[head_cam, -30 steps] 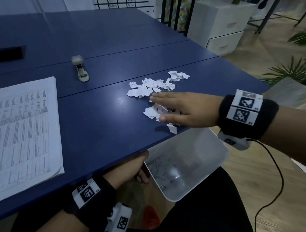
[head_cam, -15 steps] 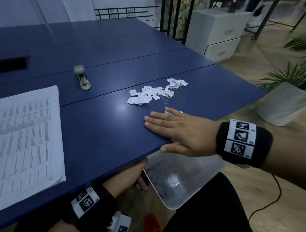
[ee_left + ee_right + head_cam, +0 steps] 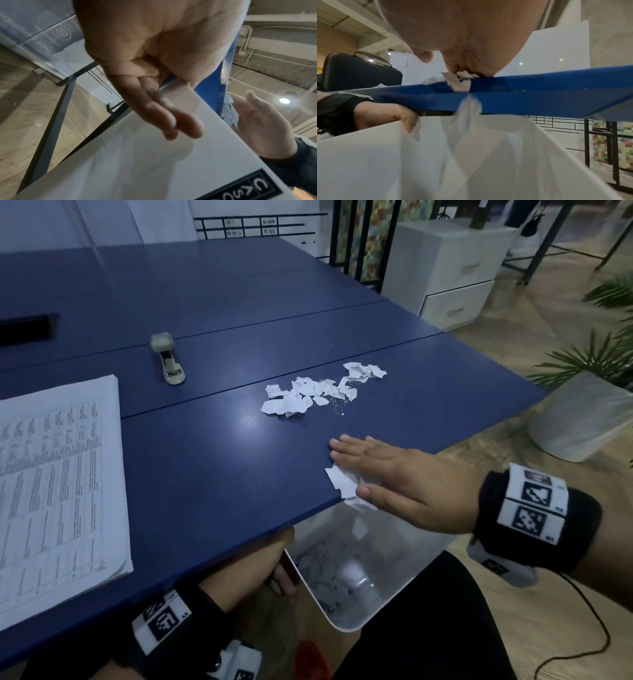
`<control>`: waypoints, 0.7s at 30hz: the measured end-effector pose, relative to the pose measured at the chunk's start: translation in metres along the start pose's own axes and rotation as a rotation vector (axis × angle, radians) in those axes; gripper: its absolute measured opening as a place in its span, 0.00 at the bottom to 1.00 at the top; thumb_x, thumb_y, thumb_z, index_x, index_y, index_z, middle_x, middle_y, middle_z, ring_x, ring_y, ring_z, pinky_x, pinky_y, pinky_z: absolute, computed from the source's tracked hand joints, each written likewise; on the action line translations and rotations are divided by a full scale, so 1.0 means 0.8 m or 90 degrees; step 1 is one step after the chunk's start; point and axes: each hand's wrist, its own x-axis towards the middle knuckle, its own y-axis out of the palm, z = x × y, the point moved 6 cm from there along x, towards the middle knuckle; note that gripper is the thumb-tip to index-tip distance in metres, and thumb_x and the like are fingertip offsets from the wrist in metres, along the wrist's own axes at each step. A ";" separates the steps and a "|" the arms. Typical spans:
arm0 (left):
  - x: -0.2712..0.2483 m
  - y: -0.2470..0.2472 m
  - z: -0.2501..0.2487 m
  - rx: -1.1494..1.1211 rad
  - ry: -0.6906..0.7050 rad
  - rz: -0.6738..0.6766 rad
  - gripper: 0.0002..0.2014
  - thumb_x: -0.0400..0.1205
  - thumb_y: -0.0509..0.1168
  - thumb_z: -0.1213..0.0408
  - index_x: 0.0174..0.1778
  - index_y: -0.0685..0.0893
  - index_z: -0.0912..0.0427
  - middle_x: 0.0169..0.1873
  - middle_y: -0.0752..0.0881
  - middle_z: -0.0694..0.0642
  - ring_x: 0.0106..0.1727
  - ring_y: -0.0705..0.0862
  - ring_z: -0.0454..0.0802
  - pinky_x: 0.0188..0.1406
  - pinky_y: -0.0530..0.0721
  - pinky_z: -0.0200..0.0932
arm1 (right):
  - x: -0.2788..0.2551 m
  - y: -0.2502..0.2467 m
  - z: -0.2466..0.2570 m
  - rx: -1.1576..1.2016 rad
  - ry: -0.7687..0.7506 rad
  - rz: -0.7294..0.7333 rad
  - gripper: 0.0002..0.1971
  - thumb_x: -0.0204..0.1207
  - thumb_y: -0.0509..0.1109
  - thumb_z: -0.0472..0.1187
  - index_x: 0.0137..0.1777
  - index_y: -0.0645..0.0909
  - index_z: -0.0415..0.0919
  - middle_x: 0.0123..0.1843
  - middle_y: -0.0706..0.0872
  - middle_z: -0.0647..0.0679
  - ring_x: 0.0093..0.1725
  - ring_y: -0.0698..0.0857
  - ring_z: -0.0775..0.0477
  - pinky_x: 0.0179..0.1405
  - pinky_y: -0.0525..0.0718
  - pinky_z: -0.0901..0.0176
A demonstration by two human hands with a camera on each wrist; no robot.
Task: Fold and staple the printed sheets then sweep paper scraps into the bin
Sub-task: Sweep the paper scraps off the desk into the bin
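My right hand [image 3: 380, 470] lies flat and open at the near edge of the blue table [image 3: 205, 474], pressing torn paper scraps [image 3: 342, 484] over the edge. One scrap [image 3: 468, 111] falls, blurred, into the white bin [image 3: 342, 625] below. My left hand [image 3: 260, 563] holds that bin [image 3: 137, 162] under the table edge, pinching its rim with its fingers [image 3: 164, 121] along the outer wall. A larger pile of scraps [image 3: 308, 395] lies further in on the table. The stack of printed sheets [image 3: 51, 491] is at the left, with the stapler [image 3: 169, 361] behind it.
A white pot with a plant [image 3: 582, 419] stands on the floor to the right. A white drawer cabinet [image 3: 455, 275] stands beyond the table's far right corner. A black object [image 3: 27, 328] lies at the table's left edge.
My right hand has slid from the middle of the scraps back to the table's near edge, dragging some scraps along. They now spill into the bin. My left hand kept holding the bin.
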 end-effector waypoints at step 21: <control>0.000 -0.008 0.000 -0.089 -0.009 -0.046 0.24 0.87 0.54 0.51 0.49 0.85 0.70 0.21 0.88 0.67 0.21 0.84 0.51 0.22 0.81 0.37 | 0.055 -0.109 -0.131 -0.088 0.258 -0.068 0.27 0.90 0.63 0.50 0.88 0.69 0.49 0.89 0.69 0.55 0.87 0.71 0.47 0.89 0.64 0.51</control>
